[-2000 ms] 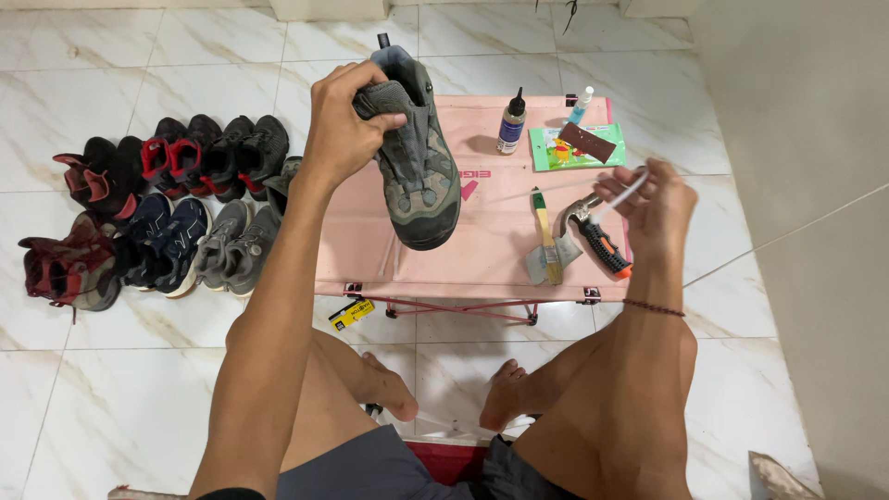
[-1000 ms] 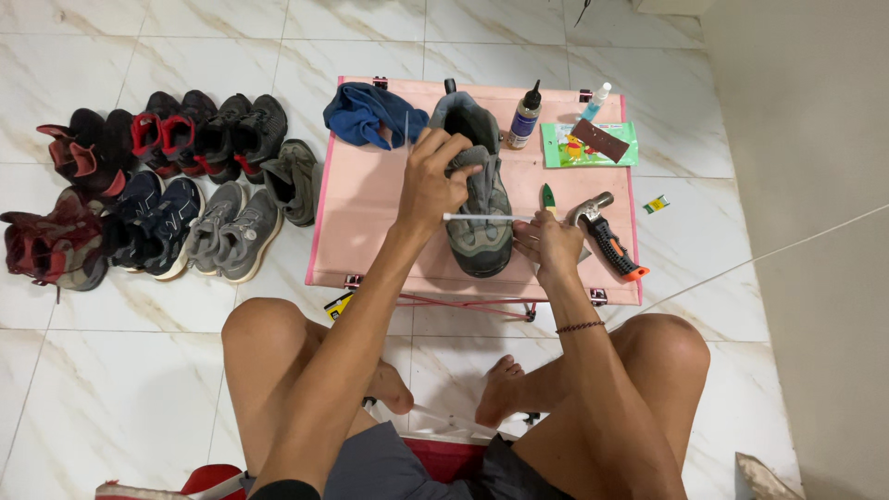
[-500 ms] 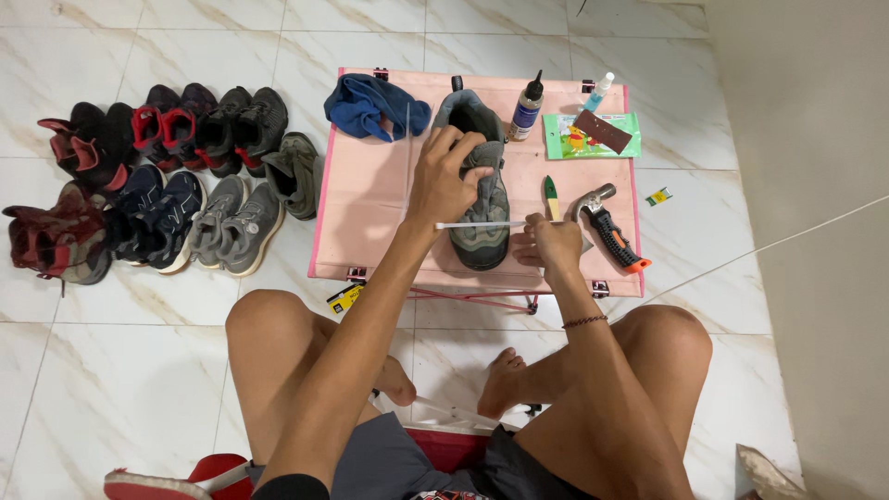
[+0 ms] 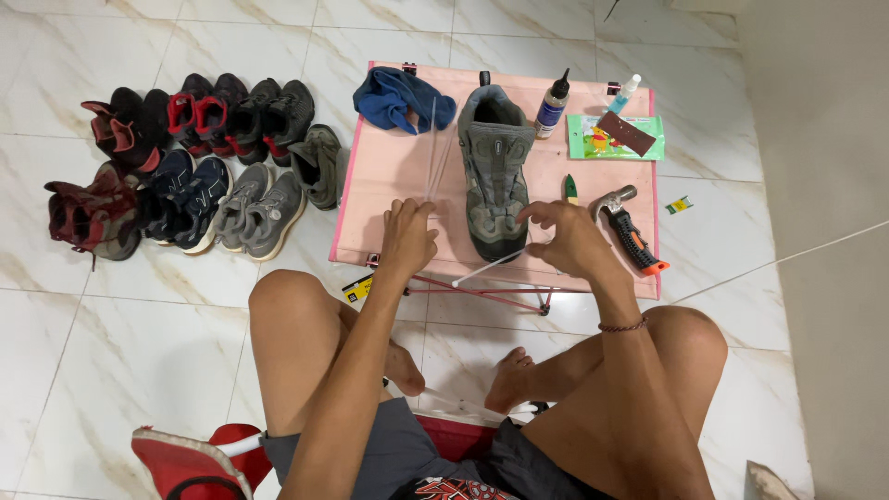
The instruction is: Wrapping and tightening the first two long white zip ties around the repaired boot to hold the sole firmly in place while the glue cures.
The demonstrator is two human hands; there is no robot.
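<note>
At the bottom of the frame I see my bare knees and my two feet on the white tile floor [image 4: 167, 370].

Just above them is the near edge of the low pink counter [image 4: 394, 176]. My left hand [image 4: 408, 239] is there, a bit left of the middle. Its grip is pinched together on a thin clear strand [image 4: 431, 153] that runs up from my fingers across the counter. My right hand [image 4: 567, 239] is a bit right of the middle. Its fingers are curled and spread apart. A thin white lace [image 4: 491, 267] slants down to the left from this hand. I cannot tell if my fingers pinch it.

Between my hands, a little farther up, the grey hiking shoe [image 4: 495, 171] stands flat on the counter. Its toe points to me and its open top points away. The fingertips of my right hand are just beside its toe.

Right of the shoe lies a small green tool [image 4: 571, 189], and next to it a tool with a black and orange handle [image 4: 632, 236].

At the far edge of the counter, a blue cloth [image 4: 398, 99] lies left of the shoe. On the right stand a dark bottle [image 4: 554, 100], a small clear bottle [image 4: 624, 93] and a green packet [image 4: 616, 137].

On the floor in the upper left is a bunch of shoes [image 4: 190, 167], side by side.
</note>
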